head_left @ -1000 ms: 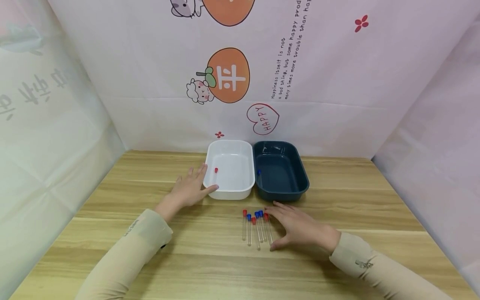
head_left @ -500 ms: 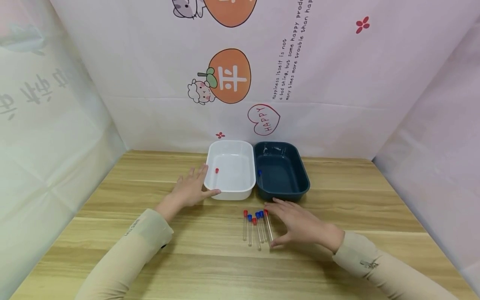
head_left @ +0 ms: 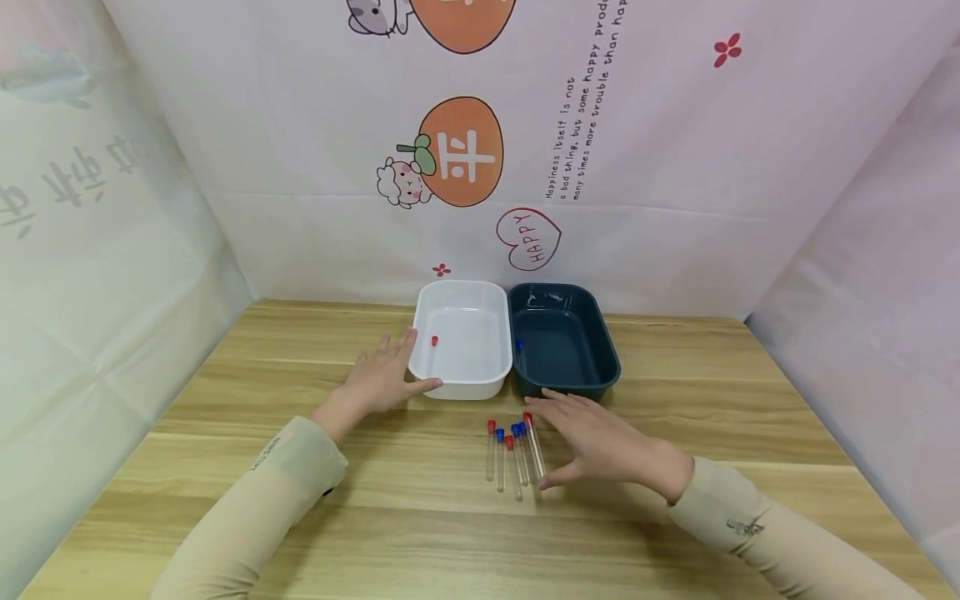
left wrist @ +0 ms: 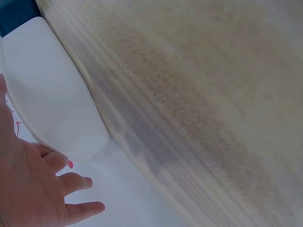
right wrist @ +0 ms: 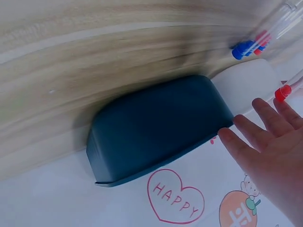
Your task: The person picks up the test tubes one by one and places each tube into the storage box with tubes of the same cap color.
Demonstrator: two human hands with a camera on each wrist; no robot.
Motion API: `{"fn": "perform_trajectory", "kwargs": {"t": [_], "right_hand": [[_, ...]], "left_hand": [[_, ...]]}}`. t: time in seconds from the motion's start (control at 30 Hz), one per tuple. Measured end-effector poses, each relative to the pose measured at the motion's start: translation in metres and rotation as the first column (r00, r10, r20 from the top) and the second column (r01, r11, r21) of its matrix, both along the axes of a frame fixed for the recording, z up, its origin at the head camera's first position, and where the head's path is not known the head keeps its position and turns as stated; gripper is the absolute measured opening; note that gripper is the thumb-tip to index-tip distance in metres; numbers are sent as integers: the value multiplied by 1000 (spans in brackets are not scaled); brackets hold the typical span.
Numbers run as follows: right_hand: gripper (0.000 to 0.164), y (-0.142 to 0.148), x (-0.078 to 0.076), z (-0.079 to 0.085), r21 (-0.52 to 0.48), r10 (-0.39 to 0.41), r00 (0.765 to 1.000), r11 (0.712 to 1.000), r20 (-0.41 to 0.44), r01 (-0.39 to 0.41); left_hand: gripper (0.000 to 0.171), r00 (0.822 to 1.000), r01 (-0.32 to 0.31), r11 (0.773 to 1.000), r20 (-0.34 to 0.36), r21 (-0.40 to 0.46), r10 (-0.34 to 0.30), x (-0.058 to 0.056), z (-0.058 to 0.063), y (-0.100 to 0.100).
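Note:
My right hand (head_left: 600,442) pinches a clear test tube with a red cap (head_left: 535,448) between thumb and fingers. In the right wrist view its red cap (right wrist: 283,93) lies at the fingertips, above the tabletop. Left of it, several test tubes (head_left: 500,468) with red or blue caps lie close together on the table. My left hand (head_left: 378,377) rests at the left side of the white tray (head_left: 468,390), fingers extended along the rim and thumb across the near corner. In the left wrist view its fingers (left wrist: 75,182) are spread beside the tray wall.
A dark blue tray (head_left: 611,367) stands right of the white one, side by side. One red-capped tube (head_left: 434,341) lies in the white tray and one blue-capped tube (head_left: 521,344) in the dark one. A printed cloth (head_left: 637,250) hangs behind the wooden table (head_left: 420,533).
My right hand has taken hold of the rightmost red-capped test tube and raised it slightly off the table, moving a little toward the trays. The left hand stays put.

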State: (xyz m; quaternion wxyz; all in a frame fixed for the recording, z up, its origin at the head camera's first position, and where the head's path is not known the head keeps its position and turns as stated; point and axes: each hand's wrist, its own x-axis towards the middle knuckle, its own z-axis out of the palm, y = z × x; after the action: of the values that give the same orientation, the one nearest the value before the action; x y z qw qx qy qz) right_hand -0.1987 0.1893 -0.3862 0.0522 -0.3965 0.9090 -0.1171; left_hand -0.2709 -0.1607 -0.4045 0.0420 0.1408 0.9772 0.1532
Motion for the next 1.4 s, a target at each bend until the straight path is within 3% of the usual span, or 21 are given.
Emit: {"fn": "perform_trajectory", "kwargs": {"t": [0.43, 0.77, 1.07, 1.4], "right_hand": [[99, -2, -1, 18, -5, 3, 999, 1000, -43, -3], [102, -7, -10, 27, 2, -14, 996, 1000, -83, 15], [100, -16, -18, 29, -26, 14, 994, 999, -112, -17], [101, -36, -33, 44, -17, 4, 988, 1000, -155, -7]], "left_hand": [[112, 1000, 0, 1000, 4, 1, 0, -1, -1, -2], [110, 1000, 2, 1000, 2, 8, -2, 1, 1, -1], [111, 1000, 2, 1000, 0, 16, -2, -1, 0, -1], [112, 1000, 0, 1000, 15, 7, 0, 0, 1, -1]]}}
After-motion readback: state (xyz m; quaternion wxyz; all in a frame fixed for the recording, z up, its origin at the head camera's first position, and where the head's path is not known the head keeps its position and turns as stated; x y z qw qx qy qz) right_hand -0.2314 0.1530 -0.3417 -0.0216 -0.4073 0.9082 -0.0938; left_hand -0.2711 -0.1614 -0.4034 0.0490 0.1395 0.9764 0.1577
